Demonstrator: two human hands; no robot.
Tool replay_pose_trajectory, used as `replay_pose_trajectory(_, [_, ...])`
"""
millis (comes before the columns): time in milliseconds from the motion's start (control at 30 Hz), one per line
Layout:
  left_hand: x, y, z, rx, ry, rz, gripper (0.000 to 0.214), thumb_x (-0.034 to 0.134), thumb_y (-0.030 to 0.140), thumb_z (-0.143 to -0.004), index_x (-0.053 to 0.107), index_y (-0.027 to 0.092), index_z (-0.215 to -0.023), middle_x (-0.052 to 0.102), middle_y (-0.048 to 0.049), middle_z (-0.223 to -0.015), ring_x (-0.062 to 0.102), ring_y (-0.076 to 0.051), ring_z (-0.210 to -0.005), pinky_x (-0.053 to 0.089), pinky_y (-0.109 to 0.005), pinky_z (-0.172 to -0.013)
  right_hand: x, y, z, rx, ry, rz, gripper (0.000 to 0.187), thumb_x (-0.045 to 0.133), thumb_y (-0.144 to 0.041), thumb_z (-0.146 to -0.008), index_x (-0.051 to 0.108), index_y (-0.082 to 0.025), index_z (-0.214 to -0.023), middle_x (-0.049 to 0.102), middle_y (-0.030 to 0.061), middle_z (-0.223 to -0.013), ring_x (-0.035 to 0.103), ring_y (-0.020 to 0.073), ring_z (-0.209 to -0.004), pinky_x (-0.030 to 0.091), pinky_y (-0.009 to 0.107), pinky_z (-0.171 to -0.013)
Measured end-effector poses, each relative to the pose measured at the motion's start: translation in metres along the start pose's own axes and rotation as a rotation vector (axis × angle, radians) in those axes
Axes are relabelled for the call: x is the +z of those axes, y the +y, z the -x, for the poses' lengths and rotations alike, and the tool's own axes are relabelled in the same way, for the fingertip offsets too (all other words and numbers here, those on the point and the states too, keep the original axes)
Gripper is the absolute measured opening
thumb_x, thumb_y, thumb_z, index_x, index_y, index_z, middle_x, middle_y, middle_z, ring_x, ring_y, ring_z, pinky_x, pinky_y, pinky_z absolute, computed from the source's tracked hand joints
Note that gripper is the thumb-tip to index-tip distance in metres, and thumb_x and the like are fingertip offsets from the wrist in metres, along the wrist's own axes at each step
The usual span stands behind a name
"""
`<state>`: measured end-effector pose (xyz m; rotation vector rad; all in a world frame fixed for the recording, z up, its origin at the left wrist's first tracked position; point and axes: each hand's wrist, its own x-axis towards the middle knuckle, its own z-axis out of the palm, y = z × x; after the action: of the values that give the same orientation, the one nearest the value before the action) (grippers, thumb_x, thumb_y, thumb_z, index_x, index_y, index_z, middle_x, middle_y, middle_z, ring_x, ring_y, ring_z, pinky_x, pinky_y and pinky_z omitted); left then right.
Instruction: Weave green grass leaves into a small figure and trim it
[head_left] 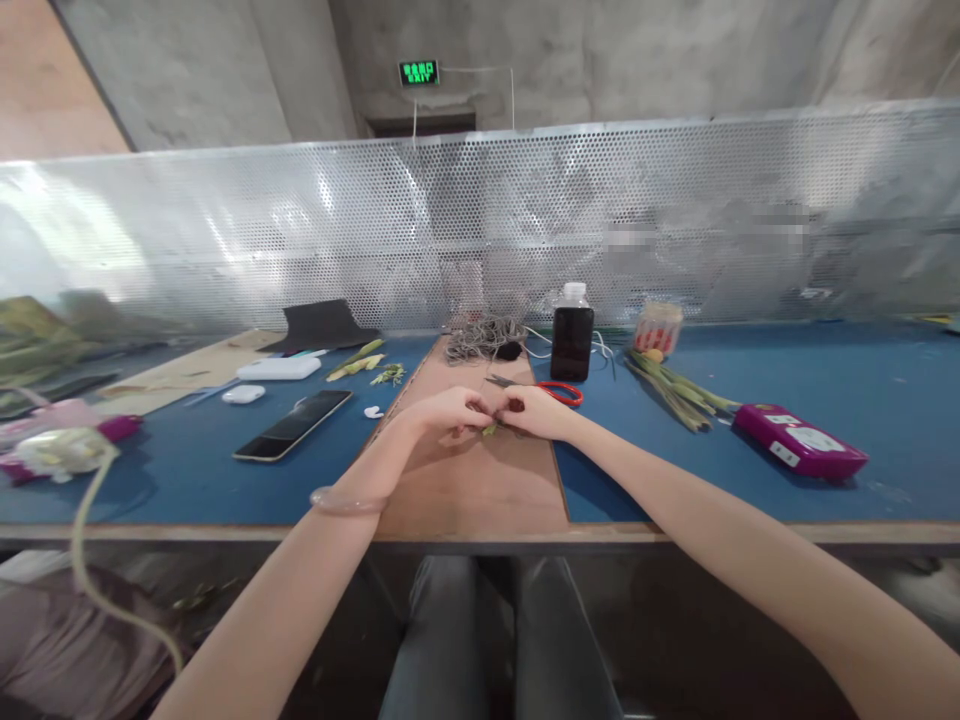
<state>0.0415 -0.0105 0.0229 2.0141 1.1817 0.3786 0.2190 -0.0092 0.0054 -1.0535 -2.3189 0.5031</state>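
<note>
My left hand (448,410) and my right hand (534,410) meet over the brown board (480,480) in the middle of the table. Both have their fingers pinched together on a small green piece (490,430), perhaps a bit of plant stem, held between them just above the board. A clear bangle (346,500) sits on my left wrist. Scissors with red handles (551,390) lie just behind my right hand. A tangle of grey string (484,338) lies at the far end of the board.
On the blue tabletop (825,400): a dark bottle (572,335), green stems (675,390), a magenta box (799,440), a striped cup (658,328), a phone (294,424), a white case (279,368), green cuttings (360,360). A perforated metal screen (525,220) closes the back.
</note>
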Motion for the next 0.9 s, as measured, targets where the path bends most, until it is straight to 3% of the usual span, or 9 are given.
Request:
replay_pose_trajectory(333, [0.0052, 0.0003, -0.0054, -0.030, 0.037, -0.081, 0.014, 0.051, 0.021, -0.064, 0.057, 0.014, -0.075, 0.047, 0.0038, -0.047, 0.041, -0.007, -0.036, 0.032, -0.018, -0.036, -0.0026, -0.0046, 0.0017, -0.011, 0.012, 0.029, 0.006, 0.051, -0.017, -0.070, 0.054, -0.014, -0.066, 0.053, -0.0033, -0.054, 0.044, 0.0062, -0.047, 0.031, 0.019, -0.050])
replay_pose_trajectory(900, [0.0056, 0.0001, -0.0055, -0.039, 0.058, -0.072, 0.011, 0.047, 0.019, -0.063, 0.053, 0.014, -0.071, 0.045, 0.0036, -0.049, 0.043, -0.007, -0.037, 0.032, -0.017, -0.034, -0.0007, -0.0029, 0.0001, -0.057, 0.026, 0.107, 0.004, 0.053, -0.013, -0.068, 0.056, -0.013, -0.067, 0.056, -0.0006, -0.061, 0.047, 0.0079, -0.054, 0.033, 0.020, -0.054])
